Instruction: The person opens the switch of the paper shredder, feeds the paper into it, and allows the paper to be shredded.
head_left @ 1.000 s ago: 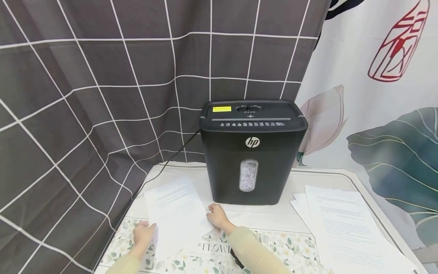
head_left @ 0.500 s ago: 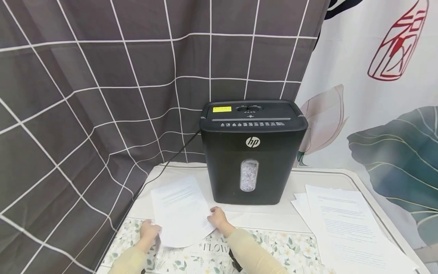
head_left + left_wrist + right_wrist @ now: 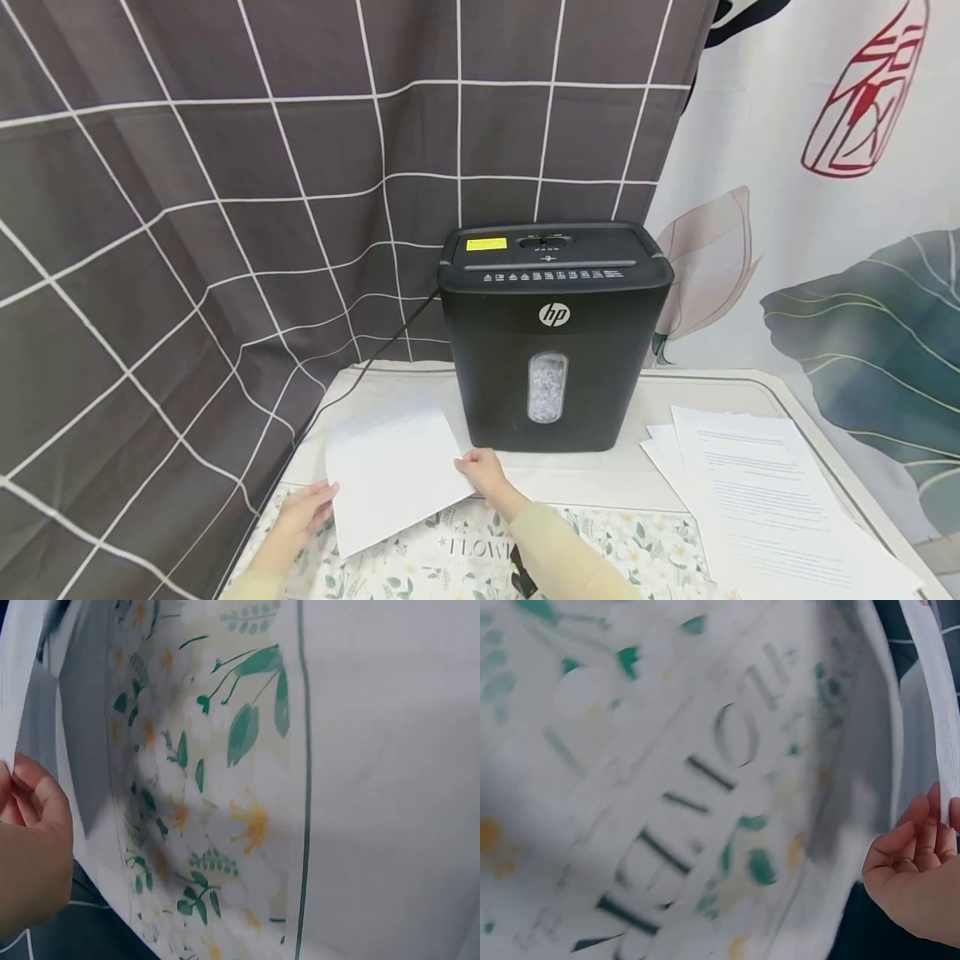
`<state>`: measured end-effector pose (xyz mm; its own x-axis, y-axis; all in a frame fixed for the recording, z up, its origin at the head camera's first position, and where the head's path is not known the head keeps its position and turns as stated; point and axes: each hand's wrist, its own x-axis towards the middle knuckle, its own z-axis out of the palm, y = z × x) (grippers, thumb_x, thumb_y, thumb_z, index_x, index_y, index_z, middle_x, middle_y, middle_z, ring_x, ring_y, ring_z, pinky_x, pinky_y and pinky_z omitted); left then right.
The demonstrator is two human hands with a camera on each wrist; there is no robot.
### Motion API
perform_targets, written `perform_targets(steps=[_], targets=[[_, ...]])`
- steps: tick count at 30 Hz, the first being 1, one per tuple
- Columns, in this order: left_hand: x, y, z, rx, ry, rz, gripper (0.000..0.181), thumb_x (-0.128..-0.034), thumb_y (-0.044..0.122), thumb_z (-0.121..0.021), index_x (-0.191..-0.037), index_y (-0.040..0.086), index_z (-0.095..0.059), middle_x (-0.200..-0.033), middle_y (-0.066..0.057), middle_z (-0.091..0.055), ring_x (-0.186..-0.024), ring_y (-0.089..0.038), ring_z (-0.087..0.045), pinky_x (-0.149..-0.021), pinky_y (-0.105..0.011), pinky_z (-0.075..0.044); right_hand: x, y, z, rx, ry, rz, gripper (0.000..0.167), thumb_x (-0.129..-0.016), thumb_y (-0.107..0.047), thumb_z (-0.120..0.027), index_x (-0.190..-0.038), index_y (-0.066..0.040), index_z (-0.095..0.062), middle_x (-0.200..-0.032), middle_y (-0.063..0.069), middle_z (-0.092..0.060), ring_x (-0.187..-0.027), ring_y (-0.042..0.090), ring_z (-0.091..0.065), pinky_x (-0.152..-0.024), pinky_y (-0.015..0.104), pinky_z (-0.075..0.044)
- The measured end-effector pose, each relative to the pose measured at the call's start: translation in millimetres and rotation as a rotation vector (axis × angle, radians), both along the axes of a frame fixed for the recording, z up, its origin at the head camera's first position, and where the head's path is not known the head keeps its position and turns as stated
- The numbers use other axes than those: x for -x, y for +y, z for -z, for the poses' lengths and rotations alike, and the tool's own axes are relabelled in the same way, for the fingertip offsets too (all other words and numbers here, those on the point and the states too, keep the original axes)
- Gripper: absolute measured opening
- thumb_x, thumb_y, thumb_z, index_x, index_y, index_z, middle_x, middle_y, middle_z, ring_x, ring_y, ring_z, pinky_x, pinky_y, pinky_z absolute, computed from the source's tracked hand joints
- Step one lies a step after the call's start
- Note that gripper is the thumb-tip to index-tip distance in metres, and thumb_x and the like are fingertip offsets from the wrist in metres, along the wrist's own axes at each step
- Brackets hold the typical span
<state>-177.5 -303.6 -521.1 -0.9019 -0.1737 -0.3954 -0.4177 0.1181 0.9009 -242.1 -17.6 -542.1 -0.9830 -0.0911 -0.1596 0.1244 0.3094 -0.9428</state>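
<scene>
Two hangings take up most of what we see: a dark gray curtain [image 3: 315, 158] with white lines across the far side and left, and a pale curtain [image 3: 757, 125] printed with leaves on the right. Before them we have a table [image 3: 581, 482], its white cloth carrying a band of flowers and lettering along the near side. Toward the far side, around the middle, we find a black shredder [image 3: 487, 358] standing upright. Loose printed sheets [image 3: 776, 508] lie overlapping on the right of the table, well apart from our hands. Between our hands, left of the shredder and nearer to us, is a white paper [image 3: 393, 479], tilted; we cannot tell whether its far end touches the table. Our left hand [image 3: 303, 507] pinches its left edge between thumb and fingers, and our right hand [image 3: 486, 472] pinches its right edge, just in front of the shredder. A thin black cord [image 3: 347, 390] runs from the shredder down to the left. Smaller still, we notice the shredder's clear window [image 3: 547, 388] full of shreds, its yellow label [image 3: 487, 244] and its round logo [image 3: 554, 314].
</scene>
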Motion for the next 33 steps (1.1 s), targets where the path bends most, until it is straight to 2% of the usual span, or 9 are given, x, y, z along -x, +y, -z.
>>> perform_targets(steps=[3, 7, 10, 16, 18, 23, 25, 29, 33], targets=[[-2.7, -5.6, -3.0, -0.04, 0.035, 0.003, 0.072, -0.0923, 0.025, -0.059, -0.138, -0.018, -0.023, -0.143, -0.035, -0.028, -0.105, -0.01, -0.057, -0.093, -0.022, -0.048, 0.6, -0.1, -3.5, 0.084, 0.009, -0.013, 0.027, -0.087, -0.01, -0.061, -0.062, -0.01, -0.05, -0.063, -0.005, -0.051, -0.067, 0.01, -0.049, -0.064, 0.022, -0.044], [-4.3, -5.9, -8.8, -0.039, 0.055, 0.025, 0.07, -0.0952, 0.024, -0.054, -0.14, -0.016, -0.018, -0.145, -0.035, -0.022, -0.118, -0.02, -0.053, -0.091, -0.018, -0.048, 3.3, 4.7, -13.5, 0.132, 0.087, -0.055, 0.02, -0.086, -0.007, -0.061, -0.068, 0.001, -0.057, -0.062, -0.002, -0.057, -0.061, 0.006, -0.05, -0.06, 0.02, -0.045], [-9.2, -3.9, -12.9, -0.009, 0.065, 0.028, 0.066, -0.097, 0.025, -0.05, -0.14, -0.016, -0.021, -0.142, -0.036, -0.029, -0.115, -0.021, -0.055, -0.09, -0.021, -0.049, 3.0, 8.7, -20.0, 0.172, 0.12, -0.095, 0.017, -0.086, -0.005, -0.061, -0.08, 0.011, -0.061, -0.068, 0.011, -0.067, -0.059, 0.003, -0.055, -0.059, 0.019, -0.049], [-17.9, 6.9, -22.9, 0.151, 0.126, 0.077, 0.057, -0.0958, 0.024, -0.053, -0.132, -0.016, -0.036, -0.128, -0.03, -0.052, -0.109, -0.029, -0.062, -0.089, -0.032, -0.052, -1.1, 13.7, -36.4, 0.299, 0.14, -0.129, 0.019, -0.087, 0.002, -0.057, -0.098, 0.017, -0.058, -0.084, 0.027, -0.068, -0.062, 0.003, -0.06, -0.061, 0.02, -0.052], [-18.9, 10.6, -25.4, 0.219, 0.151, 0.076, 0.051, -0.0945, 0.022, -0.055, -0.128, -0.015, -0.043, -0.12, -0.027, -0.06, -0.101, -0.022, -0.066, -0.088, -0.034, -0.052, -5.2, 15.6, -45.2, 0.33, 0.128, -0.141, 0.021, -0.086, 0.006, -0.055, -0.102, 0.018, -0.056, -0.086, 0.028, -0.067, -0.063, 0.004, -0.059, -0.062, 0.02, -0.051], [-19.3, 13.1, -29.2, 0.311, 0.21, 0.056, 0.041, -0.0926, 0.018, -0.058, -0.121, -0.011, -0.052, -0.109, -0.022, -0.067, -0.077, 0.001, -0.062, -0.08, -0.031, -0.055, -0.6, 18.6, -42.5, 0.281, 0.107, -0.141, 0.021, -0.086, -0.002, -0.058, -0.097, 0.016, -0.058, -0.074, 0.007, -0.068, -0.064, 0.004, -0.052, -0.062, 0.021, -0.044], [-20.6, 12.8, -30.8, 0.325, 0.226, 0.049, 0.039, -0.0924, 0.017, -0.058, -0.12, -0.011, -0.053, -0.107, -0.021, -0.067, -0.076, 0.002, -0.062, -0.076, -0.028, -0.054, 2.8, 20.0, -36.7, 0.242, 0.122, -0.163, 0.022, -0.087, -0.007, -0.061, -0.093, 0.014, -0.06, -0.072, 0.002, -0.068, -0.064, 0.004, -0.052, -0.062, 0.022, -0.045], [-23.8, 11.3, -35.2, 0.345, 0.265, 0.052, 0.037, -0.0925, 0.015, -0.058, -0.119, -0.01, -0.054, -0.108, -0.022, -0.067, -0.075, 0.005, -0.06, -0.072, -0.025, -0.054, 1.1, 24.8, -39.5, 0.182, 0.136, -0.248, 0.023, -0.087, -0.008, -0.062, -0.091, 0.014, -0.061, -0.078, 0.017, -0.07, -0.065, 0.002, -0.055, -0.063, 0.026, -0.051], [-24.7, 10.7, -41.5, 0.376, 0.321, 0.099, 0.038, -0.0938, 0.015, -0.056, -0.123, -0.01, -0.052, -0.118, -0.026, -0.061, -0.083, 0.003, -0.063, -0.074, -0.024, -0.054, -0.5, 28.3, -45.1, 0.152, 0.115, -0.285, 0.023, -0.089, -0.01, -0.06, -0.093, 0.013, -0.061, -0.085, 0.024, -0.069, -0.066, 0.002, -0.057, -0.063, 0.027, -0.052]])
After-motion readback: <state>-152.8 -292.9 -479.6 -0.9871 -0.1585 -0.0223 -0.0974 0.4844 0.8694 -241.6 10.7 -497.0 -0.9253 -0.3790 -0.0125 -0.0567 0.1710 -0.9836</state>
